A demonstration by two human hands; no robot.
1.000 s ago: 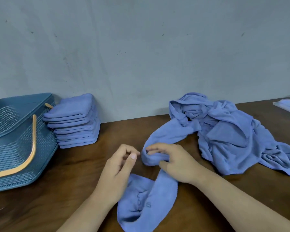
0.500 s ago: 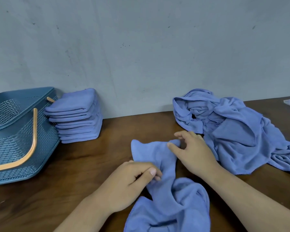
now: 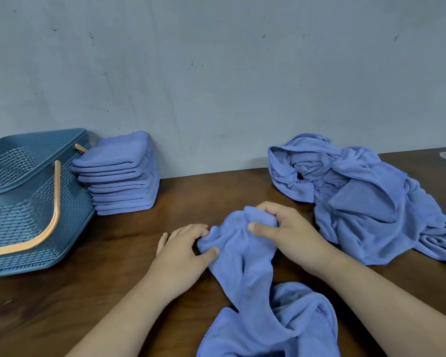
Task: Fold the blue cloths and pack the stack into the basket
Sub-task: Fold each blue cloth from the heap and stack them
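One crumpled blue cloth [image 3: 245, 266] is lying on the brown surface [image 3: 88, 292], its far end bunching between two hands. The left hand [image 3: 183, 251] is pinching its left edge in a narrow grip. The right hand [image 3: 286, 233] is clutching the top fold, its grip wrapping the fabric. One loose heap [image 3: 358, 197] is sprawling at right. One folded stack [image 3: 121, 173] is standing just beside one basket [image 3: 18, 222] at left.

One wide-angle head-worn view looks forward and down from close above and behind the left grip [image 3: 183, 249] and right grip [image 3: 287, 234], along the dark brown wooden bench [image 3: 204, 197] toward the plain grey-blue wall [image 3: 216, 73] beyond them.
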